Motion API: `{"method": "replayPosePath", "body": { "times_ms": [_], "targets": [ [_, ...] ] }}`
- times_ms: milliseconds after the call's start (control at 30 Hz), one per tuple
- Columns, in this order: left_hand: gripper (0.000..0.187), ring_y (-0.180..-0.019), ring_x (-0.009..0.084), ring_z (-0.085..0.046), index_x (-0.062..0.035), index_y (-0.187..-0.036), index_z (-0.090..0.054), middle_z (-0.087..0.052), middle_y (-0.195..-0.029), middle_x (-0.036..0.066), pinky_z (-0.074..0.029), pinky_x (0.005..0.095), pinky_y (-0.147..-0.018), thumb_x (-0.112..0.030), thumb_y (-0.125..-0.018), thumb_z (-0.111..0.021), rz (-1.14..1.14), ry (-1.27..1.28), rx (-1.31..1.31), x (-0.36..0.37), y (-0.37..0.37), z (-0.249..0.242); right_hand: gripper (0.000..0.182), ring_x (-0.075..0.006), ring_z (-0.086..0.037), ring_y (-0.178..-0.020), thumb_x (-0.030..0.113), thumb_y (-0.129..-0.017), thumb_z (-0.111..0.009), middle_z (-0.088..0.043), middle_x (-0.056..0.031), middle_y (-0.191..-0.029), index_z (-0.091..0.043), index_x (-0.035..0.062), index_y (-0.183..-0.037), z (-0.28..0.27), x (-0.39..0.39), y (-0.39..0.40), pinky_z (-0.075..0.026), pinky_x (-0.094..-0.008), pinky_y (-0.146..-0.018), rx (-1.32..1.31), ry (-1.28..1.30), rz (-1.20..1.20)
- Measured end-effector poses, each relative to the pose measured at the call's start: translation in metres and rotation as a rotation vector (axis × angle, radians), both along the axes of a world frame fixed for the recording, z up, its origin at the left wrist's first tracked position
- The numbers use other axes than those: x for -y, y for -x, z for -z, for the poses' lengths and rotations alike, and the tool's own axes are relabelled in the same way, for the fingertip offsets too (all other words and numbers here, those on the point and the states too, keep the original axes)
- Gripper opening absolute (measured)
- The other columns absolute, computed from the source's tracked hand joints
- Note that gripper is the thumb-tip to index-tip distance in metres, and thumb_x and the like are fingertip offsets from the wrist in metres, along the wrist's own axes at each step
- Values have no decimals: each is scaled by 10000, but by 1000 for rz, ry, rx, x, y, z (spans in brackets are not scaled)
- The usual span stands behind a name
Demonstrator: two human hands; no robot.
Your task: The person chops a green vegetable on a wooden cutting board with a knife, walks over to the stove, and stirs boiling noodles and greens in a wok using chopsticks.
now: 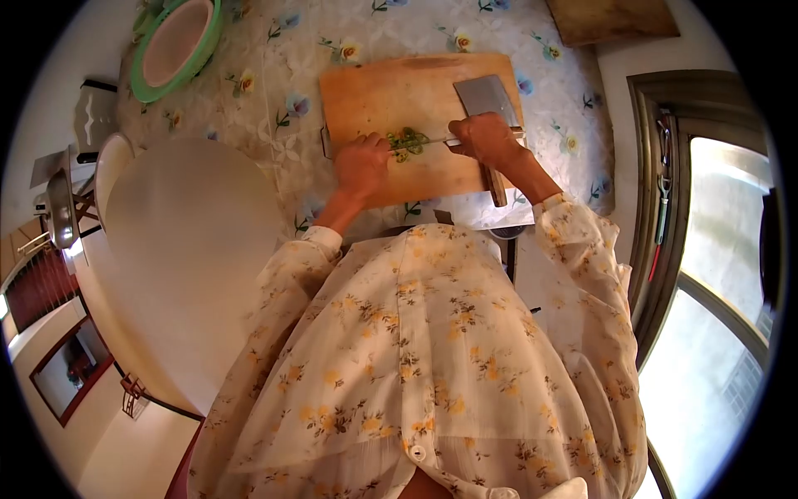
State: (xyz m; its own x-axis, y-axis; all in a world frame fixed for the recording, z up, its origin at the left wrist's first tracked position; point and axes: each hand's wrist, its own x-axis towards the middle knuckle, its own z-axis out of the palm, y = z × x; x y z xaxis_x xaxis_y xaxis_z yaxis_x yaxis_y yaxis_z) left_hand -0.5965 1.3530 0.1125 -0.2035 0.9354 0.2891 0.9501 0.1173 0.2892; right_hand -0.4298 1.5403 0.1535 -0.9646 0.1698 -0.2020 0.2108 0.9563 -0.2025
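Observation:
My right hand [490,141] is closed round a thin knife, whose narrow blade [434,141] points left across the wooden cutting board [424,83]. My left hand [362,166] rests on the board's left part, fingers bent together at the blade's far end; what they hold is too small to tell. Between the hands lie chopped green pieces [407,144], with the blade over them. A wide cleaver [485,95] lies flat on the board's right side, partly behind my right hand, its wooden handle [497,188] reaching the near edge.
The board lies on a flowered tablecloth [249,50]. A green-rimmed basin [147,86] stands at the back left, another wooden board [611,21] at the back right. A round pale surface [195,249] is at the left, a window [727,200] at the right.

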Motion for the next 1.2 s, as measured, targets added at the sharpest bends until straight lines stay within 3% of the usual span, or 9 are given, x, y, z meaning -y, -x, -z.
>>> {"method": "replayPosePath", "body": {
  "times_ms": [100,167,267,433,533,733,833,1067,1200],
  "targets": [
    [159,-634,247,-562,-69,-634,-557,-532,-673,69,-441,339,-493,-168,-659,-679,-2,-27,47,8,-6,-10,282,-289,-609,-624,336,-720,-672,-601,-103,-635,-549,83,-730,-7,5,-3,-470,-388,-557,-35,-32,-14],
    [157,-637,245,-563,-70,-636,-556,-532,-674,69,-442,340,-497,-168,-662,-677,-9,-23,45,6,-10,-10,284,-288,-611,-624,338,-720,-672,-601,-104,-633,-548,82,-725,19,5,-14,-471,-384,-554,-38,3,7],
    [180,-630,240,-559,-77,-638,-559,-529,-670,60,-446,338,-501,-197,-671,-689,50,89,-161,3,-15,-6,284,-289,-612,-622,334,-716,-675,-600,-104,-631,-548,80,-720,29,15,-23,-473,-381,-552,-50,47,85],
    [91,-622,231,-552,-83,-608,-520,-519,-669,59,-438,341,-492,-83,-604,-610,45,-88,35,5,-3,0,272,-290,-611,-614,317,-705,-686,-598,-101,-619,-550,82,-721,2,22,-15,-474,-378,-551,-66,48,100],
    [84,-679,213,-572,-69,-658,-563,-546,-715,55,-472,332,-547,-129,-623,-609,49,56,37,13,-7,-15,272,-291,-610,-608,309,-696,-695,-598,-103,-616,-552,80,-723,-3,29,-18,-475,-378,-550,-46,13,93],
    [104,-674,209,-573,-76,-669,-574,-550,-722,55,-473,331,-547,-140,-637,-649,90,106,-127,13,-11,-4,259,-275,-619,-615,314,-718,-677,-609,-101,-630,-568,80,-724,25,35,-32,-482,-362,-550,-87,48,182],
    [96,-616,232,-535,-79,-602,-518,-499,-657,69,-426,341,-500,-108,-624,-606,83,-61,24,9,-6,2,248,-278,-616,-607,313,-721,-673,-603,-101,-612,-571,87,-728,2,27,-19,-482,-359,-548,0,23,107],
    [161,-622,228,-540,-60,-634,-549,-517,-675,66,-443,341,-527,-144,-656,-685,110,77,-151,1,-13,1,263,-289,-615,-621,319,-717,-679,-602,-103,-621,-573,79,-736,17,22,-29,-477,-377,-557,-28,22,131],
    [121,-632,236,-547,-62,-635,-545,-538,-698,67,-449,341,-539,-119,-650,-651,61,-61,5,3,-7,3,261,-294,-618,-650,315,-706,-686,-607,-110,-646,-581,78,-732,3,15,-17,-478,-385,-585,24,6,93]
  ]
}}
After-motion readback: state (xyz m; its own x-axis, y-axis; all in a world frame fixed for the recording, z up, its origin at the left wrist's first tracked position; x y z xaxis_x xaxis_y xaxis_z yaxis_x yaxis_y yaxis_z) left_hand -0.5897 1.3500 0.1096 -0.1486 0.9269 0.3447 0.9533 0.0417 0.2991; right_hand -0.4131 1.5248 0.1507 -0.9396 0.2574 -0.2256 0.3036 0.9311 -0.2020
